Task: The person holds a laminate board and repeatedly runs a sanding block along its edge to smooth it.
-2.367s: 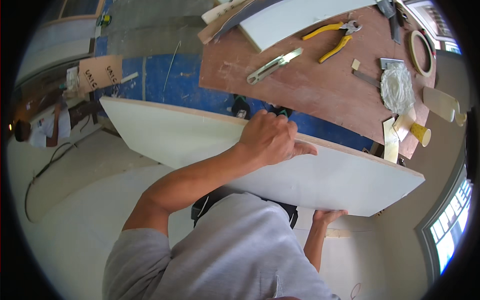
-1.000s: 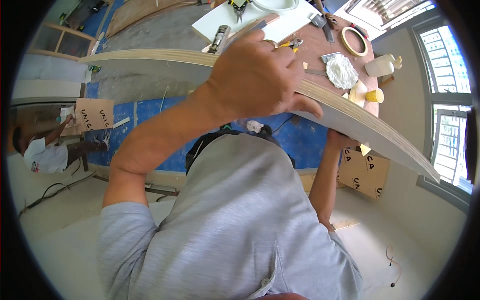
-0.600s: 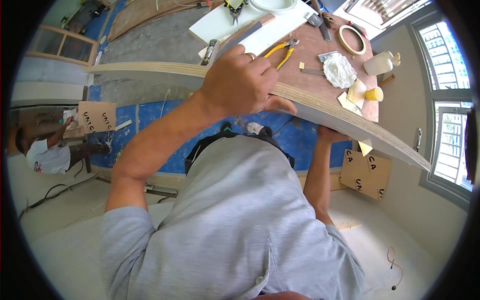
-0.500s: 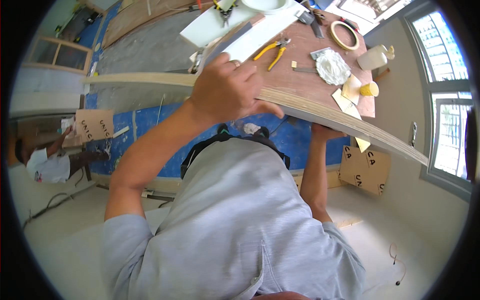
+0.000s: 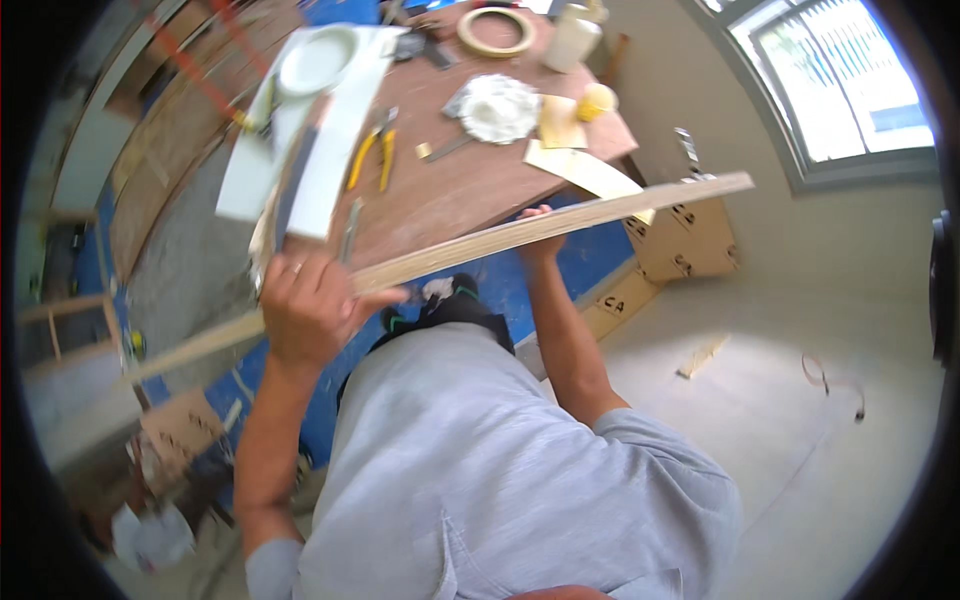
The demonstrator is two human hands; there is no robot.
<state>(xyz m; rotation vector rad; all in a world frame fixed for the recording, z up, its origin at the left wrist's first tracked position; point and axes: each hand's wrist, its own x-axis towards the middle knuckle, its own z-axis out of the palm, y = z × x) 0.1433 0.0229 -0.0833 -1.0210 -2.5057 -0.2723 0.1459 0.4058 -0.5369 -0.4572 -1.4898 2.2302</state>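
A long plywood board (image 5: 470, 247), seen mostly along its edge, runs slantwise in front of my body. Its left end is lower in the picture, its right end higher. My left hand (image 5: 312, 308) grips the board left of its middle, fingers over the top and thumb stretched along the near side. Farther right, my right hand (image 5: 541, 232) holds the same board from beneath and behind; most of its fingers are hidden by the board. Just beyond lies a brown worktable (image 5: 445, 200) with yellow-handled pliers (image 5: 374, 152) on it.
On the table are white panels (image 5: 345, 125), a plate of white paste (image 5: 497, 108), a tape roll (image 5: 495, 32), a white bottle (image 5: 572, 40), a yellow cup (image 5: 597, 101) and yellowish sheets (image 5: 585, 172). Cardboard (image 5: 685, 240) stands below the window (image 5: 830, 85). Another person (image 5: 150, 530) is low at left.
The view has turned rightward, so the table has shifted left. The board has swung with its right end up and its left end down in the picture. Both hands keep hold of it.
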